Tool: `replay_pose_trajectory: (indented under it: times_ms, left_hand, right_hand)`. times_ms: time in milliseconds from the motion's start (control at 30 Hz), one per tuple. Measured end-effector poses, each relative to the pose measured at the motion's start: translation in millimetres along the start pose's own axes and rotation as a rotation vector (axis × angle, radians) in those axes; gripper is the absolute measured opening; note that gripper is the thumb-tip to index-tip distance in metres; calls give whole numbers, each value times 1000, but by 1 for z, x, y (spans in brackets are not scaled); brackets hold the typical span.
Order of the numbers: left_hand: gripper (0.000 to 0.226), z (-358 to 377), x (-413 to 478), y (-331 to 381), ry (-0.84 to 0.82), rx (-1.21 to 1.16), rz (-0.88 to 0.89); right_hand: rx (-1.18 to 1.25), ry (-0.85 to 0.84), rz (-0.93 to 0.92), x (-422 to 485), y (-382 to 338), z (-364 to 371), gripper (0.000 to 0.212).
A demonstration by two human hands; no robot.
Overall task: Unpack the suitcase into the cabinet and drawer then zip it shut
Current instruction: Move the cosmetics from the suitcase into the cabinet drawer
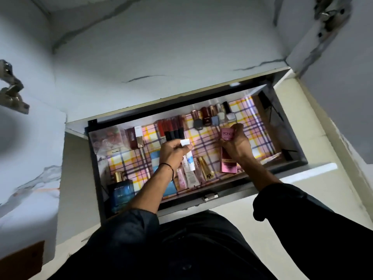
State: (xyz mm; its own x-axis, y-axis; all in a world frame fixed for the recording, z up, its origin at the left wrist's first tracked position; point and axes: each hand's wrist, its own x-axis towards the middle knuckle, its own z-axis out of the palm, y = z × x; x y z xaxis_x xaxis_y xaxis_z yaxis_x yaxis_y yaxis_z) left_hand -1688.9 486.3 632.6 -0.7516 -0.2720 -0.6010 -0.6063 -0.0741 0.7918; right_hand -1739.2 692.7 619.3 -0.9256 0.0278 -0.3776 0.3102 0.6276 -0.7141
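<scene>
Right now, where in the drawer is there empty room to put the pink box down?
Bare checked liner lies right of the right hand, below the nail polish bottles. More lies above the blue perfume bottle. The tubes near the front are crowded.

Open drawer [290,164] with dark walls, its floor covered by a checked liner [129,160] in pink, yellow and purple. On the liner: a row of nail polish bottles [214,116] along the far wall; lipsticks [171,128] lying side by side; a clear box [106,138] in the far left corner; a blue perfume bottle [119,190] at the near left; tubes [191,170] along the near wall.
</scene>
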Motion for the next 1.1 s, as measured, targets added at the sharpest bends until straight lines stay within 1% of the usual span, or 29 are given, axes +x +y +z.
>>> replay_pose_trajectory:
  times_ms: [67, 133, 233, 300, 333, 400, 467, 567, 667, 767, 867, 933, 967, 1033, 1100]
  left_hand:
    - [21, 15, 2, 3, -35, 37, 3]
    - [17, 28, 4, 4, -59, 16, -23]
    - [24, 43, 8, 5, -3, -122, -86]
    - [25, 47, 9, 3, 29, -118, -92]
    - [29, 47, 8, 3, 23, -62, -87]
    - [40, 49, 5, 1, -4, 161, -40]
    - [34, 53, 3, -1, -18, 391, 10]
    - [16, 63, 0, -3, -31, 562, 21]
    - [17, 75, -8, -3, -71, 741, 42]
    - [21, 84, -11, -4, -82, 830, 35]
    - [23, 83, -12, -5, -81, 758, -19]
    - [18, 73, -13, -3, -43, 645, -38]
    - [14, 65, -12, -3, -4, 607, -16]
    - [6, 44, -10, -3, 123, 618, 65]
    - [15, 18, -10, -6, 264, 657, 96]
  right_hand:
    - [2, -15, 30, 4, 5, -9, 53]
    - [-1, -27, 33, 7, 6, -16, 51]
    - [9, 3, 50, 12, 8, -23, 48]
    - [30, 17, 76, 14, 10, -27, 46]
    - [67, 15, 89, 14, 12, -28, 46]
    - [128, 15, 110, 15, 15, -31, 48]
    - [131, 16, 128, 16, 18, -31, 48]
    - [56, 7, 133, 18, 21, -26, 47]
    - [24, 4, 121, 20, 23, -22, 47]
    - [-11, 22, 131, 21, 23, -24, 50]
    - [-28, 63, 117, 20, 22, -25, 51]
    - [-28, 94, 60, 20, 19, -24, 50]
    - [-31, 98, 25, 20, 18, -23, 50]
    - [-47, 83, -30, 21, 14, -19, 53]
    - [-75, 77, -105, 19, 5, -13, 53]
